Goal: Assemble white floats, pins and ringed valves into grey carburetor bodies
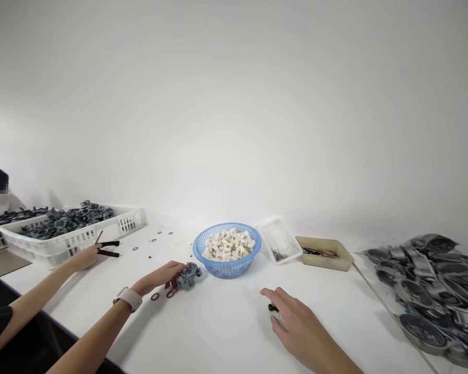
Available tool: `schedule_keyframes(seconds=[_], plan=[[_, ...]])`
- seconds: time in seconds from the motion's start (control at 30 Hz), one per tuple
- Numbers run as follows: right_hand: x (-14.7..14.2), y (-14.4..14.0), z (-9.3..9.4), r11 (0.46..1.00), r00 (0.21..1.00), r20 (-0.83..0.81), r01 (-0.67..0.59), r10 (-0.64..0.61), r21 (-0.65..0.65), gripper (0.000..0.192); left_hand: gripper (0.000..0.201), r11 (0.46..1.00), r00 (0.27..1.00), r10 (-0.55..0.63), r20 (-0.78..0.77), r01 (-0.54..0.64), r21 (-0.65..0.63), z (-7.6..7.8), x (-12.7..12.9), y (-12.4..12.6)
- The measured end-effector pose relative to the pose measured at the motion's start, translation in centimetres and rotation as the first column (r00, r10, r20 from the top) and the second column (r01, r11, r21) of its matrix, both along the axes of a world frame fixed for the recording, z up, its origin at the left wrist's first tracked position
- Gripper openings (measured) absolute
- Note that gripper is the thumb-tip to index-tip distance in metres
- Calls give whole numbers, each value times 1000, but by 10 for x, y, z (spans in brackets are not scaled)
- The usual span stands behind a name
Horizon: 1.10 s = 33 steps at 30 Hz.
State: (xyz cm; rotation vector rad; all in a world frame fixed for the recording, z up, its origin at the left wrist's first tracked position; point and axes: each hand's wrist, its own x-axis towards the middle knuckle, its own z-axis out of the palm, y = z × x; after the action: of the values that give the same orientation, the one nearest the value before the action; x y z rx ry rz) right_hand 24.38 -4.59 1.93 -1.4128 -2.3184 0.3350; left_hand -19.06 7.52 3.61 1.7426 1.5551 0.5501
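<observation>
My left hand, with a pale watch on its wrist, grips a small grey metal part that rests on the white table. Two black O-rings lie just beside that hand. My right hand lies low over the table with its fingers apart. A small black piece sits by its thumb; I cannot tell whether the thumb touches it.
A blue basket of white pieces stands behind the grey part. Right of it are a clear tray, a beige tray and a pile of grey castings. At left, a co-worker's hand holds black-handled pliers beside white crates of dark parts.
</observation>
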Motion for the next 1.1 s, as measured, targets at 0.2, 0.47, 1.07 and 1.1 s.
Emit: schedule_keyframes(seconds=[0.2, 0.47, 1.07, 1.1], plan=[[1, 4, -11, 999, 999, -42, 28, -26, 38, 50, 76, 999, 1000, 24, 13, -24, 36, 4, -10, -4], [2, 5, -15, 997, 996, -82, 46, -41, 55, 44, 76, 999, 997, -18, -79, 20, 33, 10, -21, -22], [14, 26, -39, 991, 988, -104, 119, -112, 68, 38, 47, 956, 982, -148, -117, 172, 237, 1, -3, -14], [14, 26, -41, 991, 989, -104, 114, -106, 68, 38, 48, 956, 982, -144, -125, 170, 240, 1, -3, -18]])
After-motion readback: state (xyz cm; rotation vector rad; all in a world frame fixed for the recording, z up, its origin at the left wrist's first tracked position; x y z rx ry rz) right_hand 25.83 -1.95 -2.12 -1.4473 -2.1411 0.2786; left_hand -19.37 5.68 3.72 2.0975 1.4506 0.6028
